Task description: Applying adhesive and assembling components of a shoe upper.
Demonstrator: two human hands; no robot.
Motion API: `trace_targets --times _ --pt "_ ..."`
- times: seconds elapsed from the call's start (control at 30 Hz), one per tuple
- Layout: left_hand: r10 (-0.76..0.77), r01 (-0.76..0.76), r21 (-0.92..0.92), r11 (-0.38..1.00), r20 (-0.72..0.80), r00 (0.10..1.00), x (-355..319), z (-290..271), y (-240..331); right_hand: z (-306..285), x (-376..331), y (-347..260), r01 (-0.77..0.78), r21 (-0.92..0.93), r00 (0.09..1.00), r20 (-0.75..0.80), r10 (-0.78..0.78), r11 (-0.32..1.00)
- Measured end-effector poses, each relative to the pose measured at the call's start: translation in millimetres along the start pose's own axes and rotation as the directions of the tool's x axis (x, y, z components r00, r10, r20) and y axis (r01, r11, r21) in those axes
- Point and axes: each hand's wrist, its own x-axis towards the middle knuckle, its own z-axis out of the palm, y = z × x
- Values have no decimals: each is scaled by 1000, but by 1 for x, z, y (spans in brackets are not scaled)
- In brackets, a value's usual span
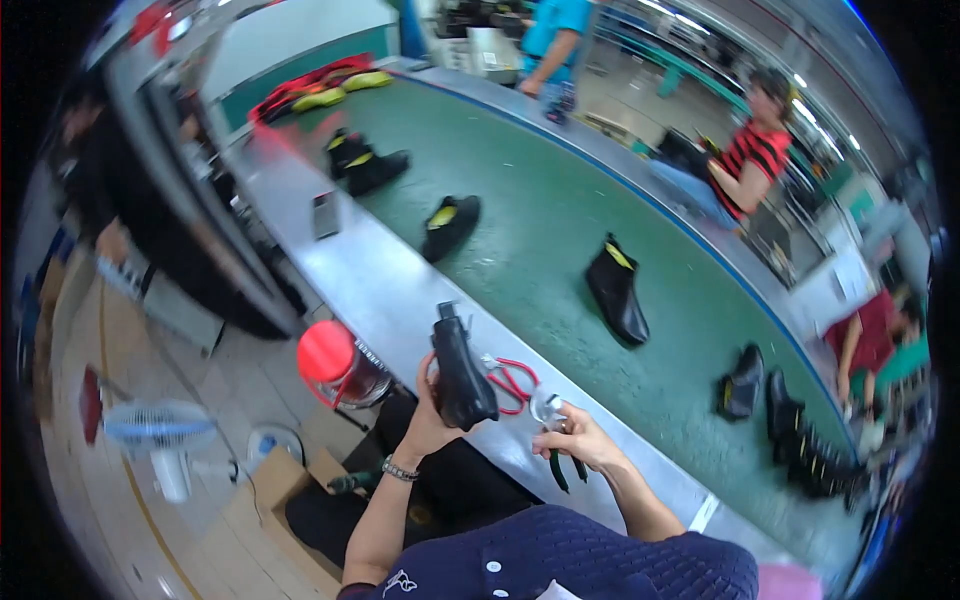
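Note:
A black ankle boot [463,380] is held up in my left hand [430,425], its toe pointing down toward me and the hand closed around its side. My right hand [585,440] grips a pair of pliers [545,405] with a shiny metal head and dark green handles. The head of the pliers is just right of the boot, apart from it. Behind them, red-handled scissors [513,388] lie on the metal ledge [375,270]. Part of the scissors is hidden by the boot.
Several black boots [617,290] stand spread over the green conveyor belt [530,240] beyond the ledge. A dark phone-like object [325,215] lies on the ledge. To my left are a red-lidded jar [328,352], a fan [160,430] and a cardboard box [270,495]. A person in striped red [755,160] sits across the belt.

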Motion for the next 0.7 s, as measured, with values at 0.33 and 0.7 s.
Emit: trace_targets --times 0.33,0.7 --pt "-70 55 201 978 69 995 -3 -3 -4 0 12 22 -51 71 998 -26 53 996" --pt "-73 82 231 969 -50 996 1 -24 -7 5 37 20 -54 35 997 57 52 998"
